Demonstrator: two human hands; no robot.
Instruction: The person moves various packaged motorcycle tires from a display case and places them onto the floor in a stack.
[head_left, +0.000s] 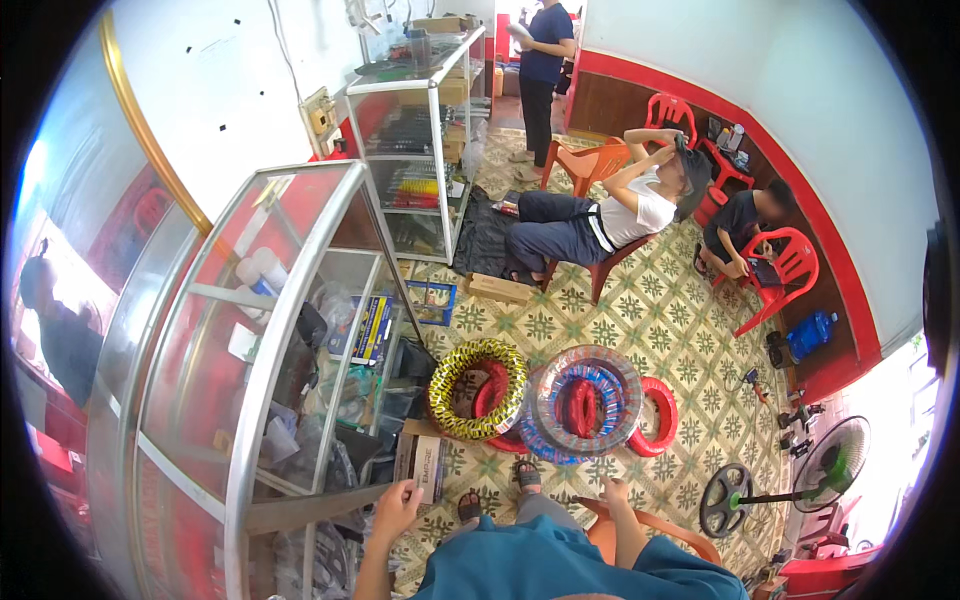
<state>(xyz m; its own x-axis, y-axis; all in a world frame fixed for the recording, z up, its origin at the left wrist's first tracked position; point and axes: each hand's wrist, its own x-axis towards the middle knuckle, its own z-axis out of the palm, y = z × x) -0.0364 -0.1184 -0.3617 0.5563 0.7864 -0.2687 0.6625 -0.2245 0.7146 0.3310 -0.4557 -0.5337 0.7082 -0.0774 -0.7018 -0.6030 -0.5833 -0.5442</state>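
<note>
My left hand (396, 511), its fingers curled, is beside the end of a metal-edged panel (322, 511) on the glass display cabinet (255, 420). Whether it touches that panel is unclear. Just beyond it stands a cardboard box (427, 469) with printing on its side. My right hand (615, 493) holds nothing I can see and hangs over an orange plastic chair (675, 531). On the tiled floor before me lie a tyre in yellow-and-black wrapping (450, 409), a clear-wrapped tyre (634, 405), a blue-wrapped tyre (551, 450) and several red-wrapped rings (664, 420).
A seated person (622, 199) raises both hands to the head; another sits by a red chair (787, 262), and a third stands at the doorway (544, 60). A pedestal fan (829, 465) and a blue water bottle (810, 335) are at right. Shelving (439, 127) stands ahead.
</note>
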